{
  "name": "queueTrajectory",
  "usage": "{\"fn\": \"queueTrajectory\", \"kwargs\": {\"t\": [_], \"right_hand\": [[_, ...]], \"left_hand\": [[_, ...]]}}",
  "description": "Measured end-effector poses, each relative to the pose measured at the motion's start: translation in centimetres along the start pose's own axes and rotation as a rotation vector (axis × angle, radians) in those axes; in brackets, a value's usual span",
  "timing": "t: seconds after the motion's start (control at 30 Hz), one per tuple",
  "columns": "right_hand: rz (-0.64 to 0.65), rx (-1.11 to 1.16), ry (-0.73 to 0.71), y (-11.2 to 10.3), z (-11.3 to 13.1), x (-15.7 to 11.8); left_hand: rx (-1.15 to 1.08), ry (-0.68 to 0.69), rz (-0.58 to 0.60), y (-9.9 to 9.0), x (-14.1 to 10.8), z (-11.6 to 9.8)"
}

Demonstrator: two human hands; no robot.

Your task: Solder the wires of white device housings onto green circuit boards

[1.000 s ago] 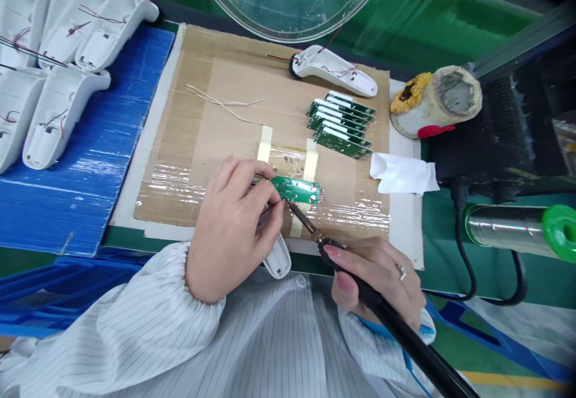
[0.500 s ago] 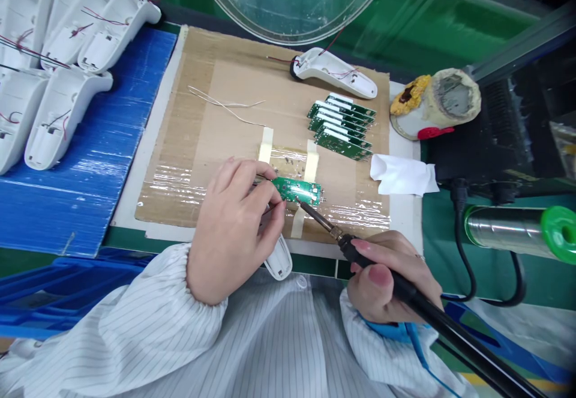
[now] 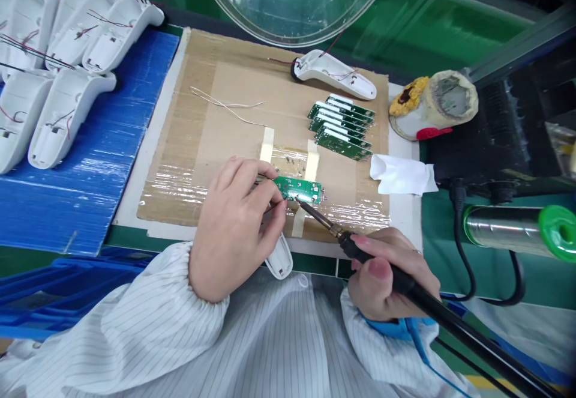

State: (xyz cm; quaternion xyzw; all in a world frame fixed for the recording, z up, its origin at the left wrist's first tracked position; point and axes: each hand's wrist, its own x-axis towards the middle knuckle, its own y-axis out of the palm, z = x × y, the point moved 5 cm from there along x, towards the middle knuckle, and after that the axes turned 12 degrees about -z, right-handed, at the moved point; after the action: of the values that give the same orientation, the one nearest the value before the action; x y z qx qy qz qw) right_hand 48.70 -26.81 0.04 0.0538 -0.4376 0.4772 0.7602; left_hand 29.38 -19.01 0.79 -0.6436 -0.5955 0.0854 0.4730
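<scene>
A green circuit board (image 3: 299,189) lies on the taped patch of the cardboard (image 3: 180,164). My left hand (image 3: 240,224) is closed at the board's left end, thumb and fingertips pinched there on something thin, perhaps a wire, mostly hidden by the fingers. Beneath that hand a white plastic housing (image 3: 279,259) sticks out towards my body. My right hand (image 3: 391,272) is wrapped round a black soldering iron (image 3: 348,245), whose tip meets the board's lower edge near the left fingertips.
Several green boards (image 3: 342,126) overlap behind, beside another white housing (image 3: 335,74). Thin solder wire (image 3: 229,107) lies on the cardboard. White housings (image 3: 67,116) fill the blue sheet (image 3: 135,104) at left. At right are white paper (image 3: 402,174), a cup (image 3: 432,104) and a solder spool (image 3: 504,226).
The iron's tip has shifted slightly left along the board's lower edge. My left hand keeps its place at the board, and the view has moved a little.
</scene>
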Motion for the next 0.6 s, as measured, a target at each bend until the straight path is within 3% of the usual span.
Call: {"fn": "queueTrajectory", "kwargs": {"t": [0.3, 0.47, 0.6], "right_hand": [[-0.151, 0.067, -0.043, 1.0, -0.2, -0.1], [-0.122, 0.051, 0.118, 0.1, -0.4, -0.1], [-0.176, 0.02, 0.202, 0.0, -0.7, -0.2]], "left_hand": [[0.036, 0.002, 0.033, -0.2, 0.0, -0.1], [0.049, 0.001, 0.041, -0.2, 0.2, -0.2], [0.008, -0.009, 0.015, -0.4, -0.1, -0.1]]}}
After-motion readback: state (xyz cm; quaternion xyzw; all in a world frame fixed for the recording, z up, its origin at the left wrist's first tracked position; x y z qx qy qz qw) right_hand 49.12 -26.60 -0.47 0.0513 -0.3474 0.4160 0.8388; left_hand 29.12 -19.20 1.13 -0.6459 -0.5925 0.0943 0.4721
